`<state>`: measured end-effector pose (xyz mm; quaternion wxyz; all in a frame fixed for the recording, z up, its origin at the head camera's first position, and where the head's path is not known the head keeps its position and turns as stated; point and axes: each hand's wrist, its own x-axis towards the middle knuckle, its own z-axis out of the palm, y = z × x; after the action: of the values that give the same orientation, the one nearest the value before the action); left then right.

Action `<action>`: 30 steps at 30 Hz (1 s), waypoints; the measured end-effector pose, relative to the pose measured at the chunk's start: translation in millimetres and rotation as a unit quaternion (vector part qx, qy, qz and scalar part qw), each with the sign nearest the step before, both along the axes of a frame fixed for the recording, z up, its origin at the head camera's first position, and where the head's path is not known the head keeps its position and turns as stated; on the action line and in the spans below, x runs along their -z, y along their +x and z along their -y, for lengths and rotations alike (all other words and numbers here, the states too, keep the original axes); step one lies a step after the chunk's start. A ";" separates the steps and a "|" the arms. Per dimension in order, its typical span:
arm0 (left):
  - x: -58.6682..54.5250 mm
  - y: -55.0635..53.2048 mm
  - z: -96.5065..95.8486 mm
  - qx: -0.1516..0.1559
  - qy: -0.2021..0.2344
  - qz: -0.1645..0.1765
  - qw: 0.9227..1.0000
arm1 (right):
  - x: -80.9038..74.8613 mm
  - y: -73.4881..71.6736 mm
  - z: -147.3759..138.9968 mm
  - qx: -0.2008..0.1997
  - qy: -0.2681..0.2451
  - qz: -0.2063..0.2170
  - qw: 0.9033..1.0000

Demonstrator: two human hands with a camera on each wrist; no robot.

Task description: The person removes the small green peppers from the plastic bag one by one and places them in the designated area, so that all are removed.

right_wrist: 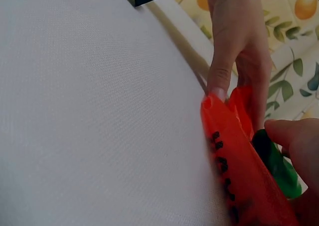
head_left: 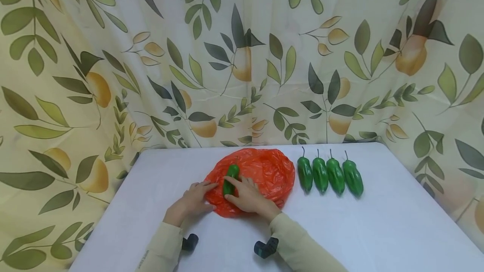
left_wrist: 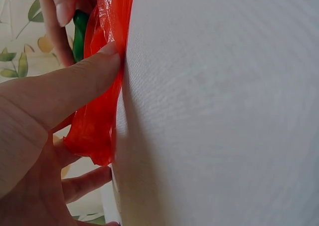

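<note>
White table (head_left: 378, 230): right hand (head_left: 249, 196) curled round green pepper (head_left: 233, 171), left hand (head_left: 197, 198) outspread against red bag (head_left: 266, 171).

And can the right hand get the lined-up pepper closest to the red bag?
Probably yes: nothing covers that closest pepper, just right of the red bag. But the right hand is holding another green pepper, so it would likely need to let go first.

The black print (right_wrist: 223, 163) on the red bag (right_wrist: 249, 171) is illegible.
</note>
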<state>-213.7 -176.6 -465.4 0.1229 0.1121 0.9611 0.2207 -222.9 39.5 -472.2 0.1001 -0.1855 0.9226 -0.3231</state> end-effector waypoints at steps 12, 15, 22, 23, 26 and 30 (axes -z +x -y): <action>-0.2 -1.5 0.3 0.004 -0.009 -0.001 1.000 | -3.2 -1.9 15.3 0.057 0.004 -0.012 0.998; -0.3 -0.6 -0.7 0.003 -0.010 0.002 1.000 | -0.7 -1.3 14.4 0.074 -0.019 -0.017 0.997; 0.5 -0.2 -0.5 -0.002 -0.011 0.000 1.000 | -2.0 -0.9 3.5 0.065 -0.076 -0.011 0.995; 0.7 -0.1 -0.3 -0.002 -0.011 -0.001 1.000 | -3.2 -0.1 1.6 0.060 -0.083 -0.009 0.995; 1.3 0.3 0.1 -0.002 -0.008 0.000 1.000 | -6.8 2.3 -5.2 0.044 -0.099 -0.014 0.994; 1.4 0.2 -1.1 -0.006 -0.003 0.005 1.000 | -11.6 6.5 -17.6 0.034 -0.122 -0.015 0.992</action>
<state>-213.5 -175.5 -466.8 0.1268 0.1047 0.9617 0.2193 -216.4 57.1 -460.6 0.0524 -0.1695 0.8835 -0.4335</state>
